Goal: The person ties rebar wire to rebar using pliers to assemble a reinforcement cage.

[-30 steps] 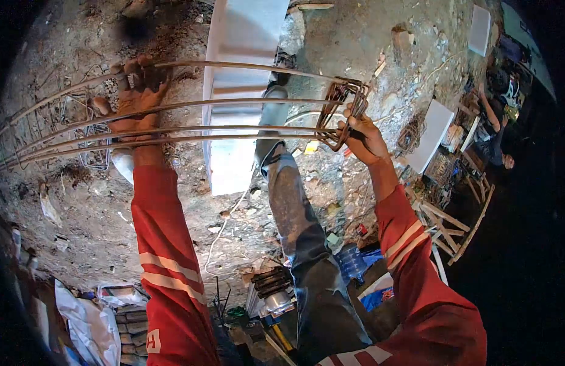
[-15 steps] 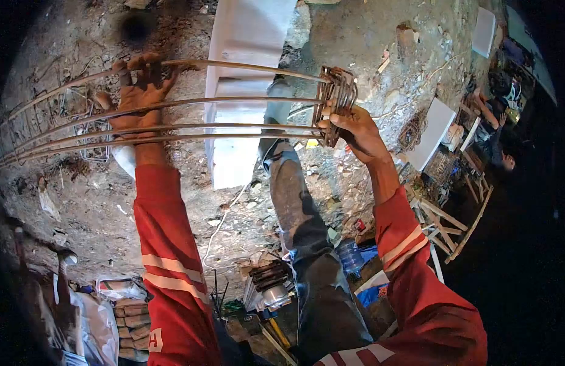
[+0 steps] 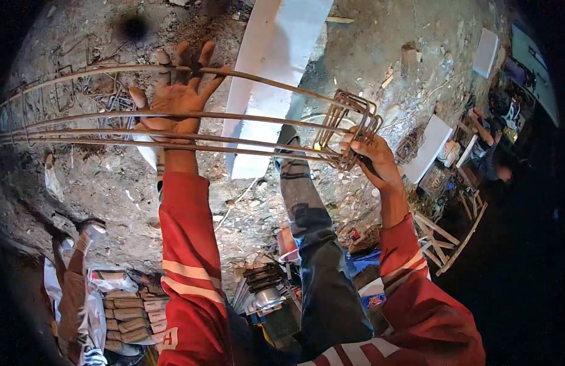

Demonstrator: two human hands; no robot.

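Long brown steel bars (image 3: 252,118) of a rebar cage run across in front of me, curving off to the far left. Bunched at their right end are several rectangular wire stirrups (image 3: 340,100). My right hand (image 3: 380,160) is closed around the lower right side of these stirrups. Among the bars, my left hand (image 3: 176,100) is open, palm up and fingers spread. The top bar crosses its fingers and the lower bars pass over its palm and wrist. More stirrups stand spaced along the bars at the far left.
A long white board (image 3: 264,79) lies on the rubble-strewn ground beyond the bars. Loose bent wire frames (image 3: 115,100) lie at left. Stacked bags (image 3: 127,317) are at lower left beside another person's leg (image 3: 75,293). A wooden trestle (image 3: 441,238) and another person (image 3: 487,140) are at right.
The bars, stirrups and both my hands have shifted right in view, and the stirrup end is lower. The left hand's fingers, more bent before, are now stretched out. My right hand keeps its grip.
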